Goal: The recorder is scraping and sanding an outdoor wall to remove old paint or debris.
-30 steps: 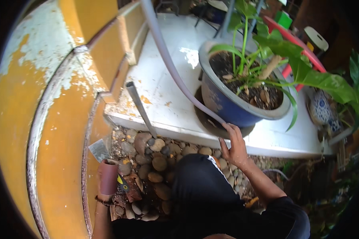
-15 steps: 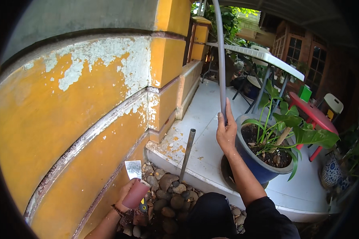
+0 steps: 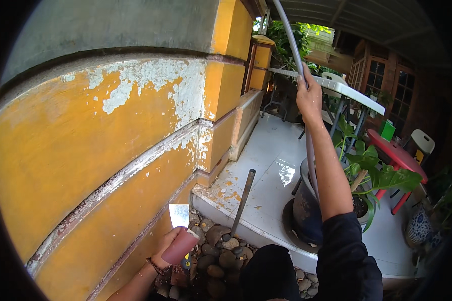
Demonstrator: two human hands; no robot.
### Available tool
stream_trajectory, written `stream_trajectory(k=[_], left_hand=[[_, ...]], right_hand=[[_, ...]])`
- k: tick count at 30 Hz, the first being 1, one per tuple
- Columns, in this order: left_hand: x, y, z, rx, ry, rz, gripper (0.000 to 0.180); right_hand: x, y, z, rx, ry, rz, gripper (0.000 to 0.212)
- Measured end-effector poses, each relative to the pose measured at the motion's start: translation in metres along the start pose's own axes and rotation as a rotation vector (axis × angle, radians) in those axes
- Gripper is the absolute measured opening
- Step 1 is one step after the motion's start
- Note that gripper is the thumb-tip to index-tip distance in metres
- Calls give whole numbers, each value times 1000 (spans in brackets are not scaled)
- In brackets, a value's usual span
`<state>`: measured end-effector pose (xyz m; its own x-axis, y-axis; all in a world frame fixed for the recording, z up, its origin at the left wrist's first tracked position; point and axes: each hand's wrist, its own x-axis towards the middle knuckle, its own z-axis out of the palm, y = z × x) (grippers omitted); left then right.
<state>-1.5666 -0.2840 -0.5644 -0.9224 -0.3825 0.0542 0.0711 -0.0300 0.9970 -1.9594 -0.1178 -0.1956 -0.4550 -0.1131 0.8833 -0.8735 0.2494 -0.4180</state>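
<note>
So the left hand (image 3: 172,246) has its fingers wrapped round a scraper (image 3: 179,215) plus a reddish-brown sheet (image 3: 180,249), down low by the peeling yellow wall (image 3: 90,160) and above the stones (image 3: 216,271). The scraper's blade points away from the person, long axis running pretty much straight ahead. Right hand (image 3: 310,98) is up high, fingers gripping a grey hose (image 3: 289,32); that one's long axis is steep, its upper part leaning left, its lower stretch passing in front of the plant pot (image 3: 305,213).

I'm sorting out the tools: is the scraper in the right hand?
No, the left hand holds the scraper, while the right hand grips a gray tube.
</note>
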Motion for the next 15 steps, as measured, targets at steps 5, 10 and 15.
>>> stream_trajectory(k=[5,10,15], left_hand=[[0,-8,-3,-16,30,-34,24],[-1,-15,-8,-8,78,-36,22],[-4,-21,-16,4,80,-24,20]], right_hand=[[97,-27,20,-161,164,-122,45],[179,-68,33,-347,88,-271,49],[196,-123,49,-336,16,-322,35]])
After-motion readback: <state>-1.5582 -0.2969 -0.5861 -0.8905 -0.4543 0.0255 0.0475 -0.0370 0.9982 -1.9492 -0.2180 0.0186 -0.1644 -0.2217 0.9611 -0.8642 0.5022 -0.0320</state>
